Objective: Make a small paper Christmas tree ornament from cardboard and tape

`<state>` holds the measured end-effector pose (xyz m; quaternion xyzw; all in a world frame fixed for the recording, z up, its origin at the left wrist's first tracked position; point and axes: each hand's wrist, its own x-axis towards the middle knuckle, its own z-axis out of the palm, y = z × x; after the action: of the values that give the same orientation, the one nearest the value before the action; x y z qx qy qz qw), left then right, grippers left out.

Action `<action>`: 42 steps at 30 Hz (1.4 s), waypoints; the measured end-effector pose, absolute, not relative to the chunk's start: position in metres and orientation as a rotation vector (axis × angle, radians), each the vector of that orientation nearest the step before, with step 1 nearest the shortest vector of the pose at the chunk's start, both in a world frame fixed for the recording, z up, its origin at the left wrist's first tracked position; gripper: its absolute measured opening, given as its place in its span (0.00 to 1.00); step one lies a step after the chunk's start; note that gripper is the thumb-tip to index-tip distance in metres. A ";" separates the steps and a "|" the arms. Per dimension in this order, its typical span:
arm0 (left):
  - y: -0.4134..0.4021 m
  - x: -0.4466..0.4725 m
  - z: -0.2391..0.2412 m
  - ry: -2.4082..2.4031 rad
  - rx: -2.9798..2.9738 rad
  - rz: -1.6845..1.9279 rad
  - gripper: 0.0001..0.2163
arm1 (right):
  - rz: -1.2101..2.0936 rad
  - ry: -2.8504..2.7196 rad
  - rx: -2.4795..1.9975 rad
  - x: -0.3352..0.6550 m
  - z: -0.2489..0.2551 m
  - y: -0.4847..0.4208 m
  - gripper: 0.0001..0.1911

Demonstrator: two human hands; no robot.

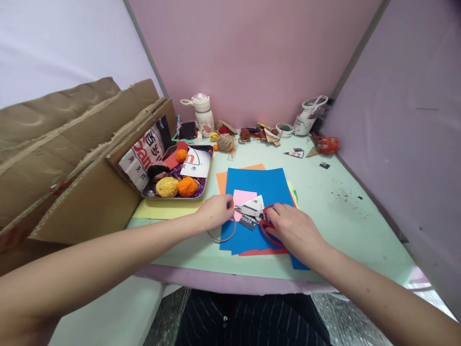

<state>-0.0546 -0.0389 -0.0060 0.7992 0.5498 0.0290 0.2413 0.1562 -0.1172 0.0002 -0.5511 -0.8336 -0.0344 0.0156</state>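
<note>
My right hand point(288, 223) is closed around the red handles of a pair of scissors point(268, 233), whose blades point left toward my other hand. My left hand point(218, 211) is pinched closed near the blade tips; what sits between its fingers is too small to make out. Just below it shows a thin beige ring point(222, 240), and I cannot tell whether the fingers touch it. Between the hands are a white printed paper piece point(255, 203), a dark piece marked "mix24" point(247, 222) and a pink paper point(245, 196), over blue sheets point(259, 178).
A metal tray point(212, 170) with yellow yarn point(166, 187), orange balls and paper pieces stands left, beside tall cardboard sheets point(86, 192). A white bottle point(204, 117), yarn and small items line the back. Red yarn point(327, 144) and paper scraps point(324, 165) lie right.
</note>
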 end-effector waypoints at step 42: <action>-0.052 -0.071 -0.019 1.020 0.966 0.928 0.10 | -0.035 -2.563 -1.339 0.182 0.004 -0.095 0.14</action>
<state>-0.0714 -0.0516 -0.0193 0.4279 0.4518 0.4110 0.6663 0.1824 -0.0950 0.0044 -0.4595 -0.8793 -0.0121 0.1246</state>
